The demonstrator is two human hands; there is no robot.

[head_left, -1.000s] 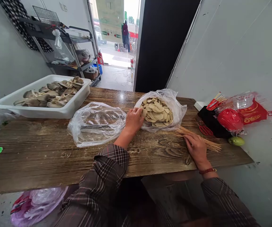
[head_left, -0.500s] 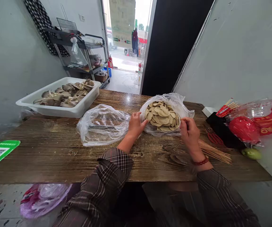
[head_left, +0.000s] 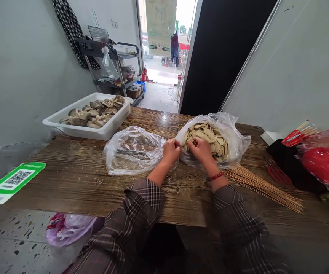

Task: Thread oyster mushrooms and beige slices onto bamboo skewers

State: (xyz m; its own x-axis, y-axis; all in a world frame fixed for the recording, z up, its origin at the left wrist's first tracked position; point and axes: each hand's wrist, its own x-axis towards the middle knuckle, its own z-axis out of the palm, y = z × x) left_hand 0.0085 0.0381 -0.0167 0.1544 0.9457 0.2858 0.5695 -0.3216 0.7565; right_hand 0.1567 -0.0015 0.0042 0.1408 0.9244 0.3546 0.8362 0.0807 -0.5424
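Observation:
A clear plastic bag (head_left: 240, 140) lies open on the table, full of thin, beige, oval slices (head_left: 208, 135). At its left rim is my left hand (head_left: 170, 153), fingers curled closed; what they grip is hidden. My right hand (head_left: 203, 151), with a red bead bracelet at the wrist, reaches over the front rim. Its thumb and fingers pinch at a slice on the left side of the pile, close to my left fingertips. Left of my left hand sits a second clear plastic bag (head_left: 134, 165), its mouth spread wide. Thin wooden skewers (head_left: 264, 186) lie in a bundle right of my right forearm.
A white tub (head_left: 107, 131) of oyster mushrooms (head_left: 93, 113) stands at the back left. Red-handled scissors (head_left: 277, 173) and a black box (head_left: 296, 167) are at the right. A green QR card (head_left: 14, 180) rests at the left edge. Behind the table are a cart (head_left: 118, 57) and a doorway.
My right hand has moved left from the bag's right rim onto the slices, near my left hand. My left fingers have curled closed. The camera view has turned slightly left.

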